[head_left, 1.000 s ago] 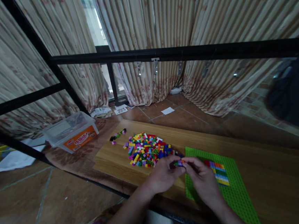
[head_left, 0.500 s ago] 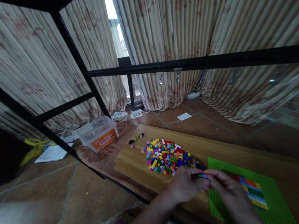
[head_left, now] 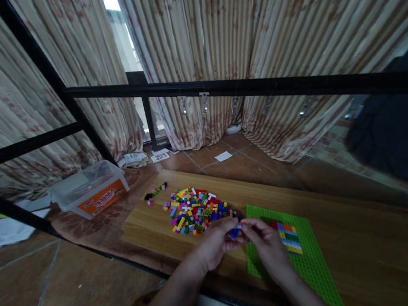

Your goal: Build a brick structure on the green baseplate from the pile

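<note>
1. Blue plastic bricks [head_left: 235, 232], a small cluster, sit between your two hands, just past the edge of the loose heap and above the corner of the baseplate.
2. Your left hand [head_left: 214, 243] is closed, gripping the cluster from its left side.
3. Your right hand [head_left: 267, 247] is also closed, pinching the same cluster from the right. Your fingers hide most of it, so you cannot tell how many bricks it holds.
4. A heap of multicoloured bricks [head_left: 196, 211] lies on a light wooden board [head_left: 142, 230], just beside your left hand.
5. A green baseplate [head_left: 298, 254] lies on the table [head_left: 377, 252] under your right hand. A striped patch of red, orange, blue and yellow bricks [head_left: 288, 237] sits on it.
6. A short strip of joined bricks [head_left: 155, 193] lies at the board's far end, apart from the heap.
7. Beyond the table, a transparent plastic bin [head_left: 89, 191] with an orange label stands on a patterned rug [head_left: 89, 225]. Striped curtains [head_left: 181, 55] hang behind a black metal frame [head_left: 219, 87].
</note>
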The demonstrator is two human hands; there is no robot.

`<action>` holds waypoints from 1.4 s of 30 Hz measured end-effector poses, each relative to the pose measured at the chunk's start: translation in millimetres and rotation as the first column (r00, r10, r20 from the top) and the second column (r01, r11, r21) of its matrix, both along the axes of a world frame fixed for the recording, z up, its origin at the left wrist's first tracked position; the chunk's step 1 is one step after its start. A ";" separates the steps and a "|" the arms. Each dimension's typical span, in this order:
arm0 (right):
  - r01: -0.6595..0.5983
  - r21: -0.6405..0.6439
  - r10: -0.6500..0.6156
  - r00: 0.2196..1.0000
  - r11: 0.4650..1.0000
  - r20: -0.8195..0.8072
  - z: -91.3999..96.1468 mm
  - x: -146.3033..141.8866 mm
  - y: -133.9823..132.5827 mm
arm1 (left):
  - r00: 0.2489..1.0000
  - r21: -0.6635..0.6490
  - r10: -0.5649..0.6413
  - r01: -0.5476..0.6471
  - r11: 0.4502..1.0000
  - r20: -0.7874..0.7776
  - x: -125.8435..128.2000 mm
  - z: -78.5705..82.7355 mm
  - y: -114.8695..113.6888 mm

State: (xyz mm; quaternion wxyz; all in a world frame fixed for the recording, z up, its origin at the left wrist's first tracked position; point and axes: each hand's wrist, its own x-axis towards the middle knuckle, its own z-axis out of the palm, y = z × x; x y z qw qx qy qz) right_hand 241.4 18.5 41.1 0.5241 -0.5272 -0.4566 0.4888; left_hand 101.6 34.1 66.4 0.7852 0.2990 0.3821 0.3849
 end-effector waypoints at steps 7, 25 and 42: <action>-0.029 0.060 0.029 1.000 0.998 -0.004 3.7 -1.9 -2.3 | 0.994 -0.026 0.110 -0.110 0.994 0.008 9.9 -2.8 -3.7; -0.074 0.213 -0.130 0.583 0.974 0.802 -29.8 0.7 -0.6 | 0.978 -0.064 0.169 -0.178 0.982 -0.118 -5.9 -6.9 6.5; -0.079 0.225 -0.001 0.942 0.971 0.336 -5.2 -1.5 -6.0 | 0.987 -0.050 0.081 -0.088 0.995 -0.137 -2.5 -8.7 4.1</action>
